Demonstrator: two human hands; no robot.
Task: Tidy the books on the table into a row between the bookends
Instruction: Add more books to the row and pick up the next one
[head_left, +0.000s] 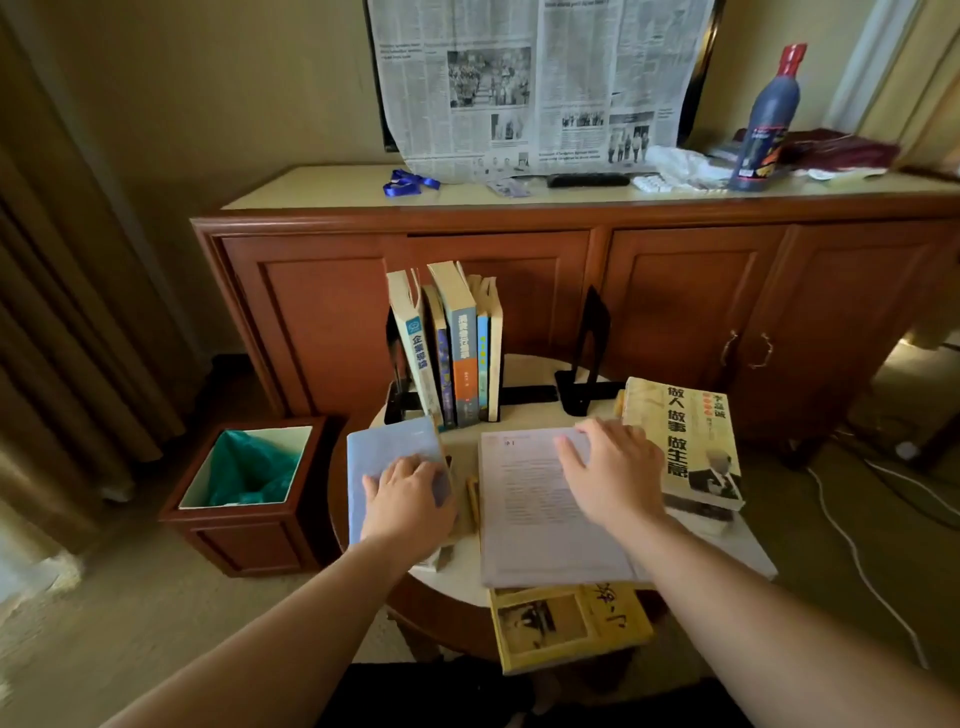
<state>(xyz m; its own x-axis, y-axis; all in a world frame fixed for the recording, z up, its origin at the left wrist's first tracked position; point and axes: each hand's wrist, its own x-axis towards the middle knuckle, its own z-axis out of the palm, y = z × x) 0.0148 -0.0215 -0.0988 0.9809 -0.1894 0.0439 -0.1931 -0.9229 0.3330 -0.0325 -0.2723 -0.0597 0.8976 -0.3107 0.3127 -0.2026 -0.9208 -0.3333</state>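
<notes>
Fingers (571, 452) of our right hand (608, 473) spread flat on the open book (540, 514), gripping nothing | left hand (410, 499) splayed on its blue cover (384, 457) | spine runs away from us, between both hands | standing row (452, 353) and far bookend (589, 358) just beyond the fingertips; gap nearer our right hand

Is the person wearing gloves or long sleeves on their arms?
No. The left hand and right hand are bare, with no gloves, rings or watch showing. Both forearms are uncovered as far as the picture's bottom edge, so no sleeves show.
</notes>
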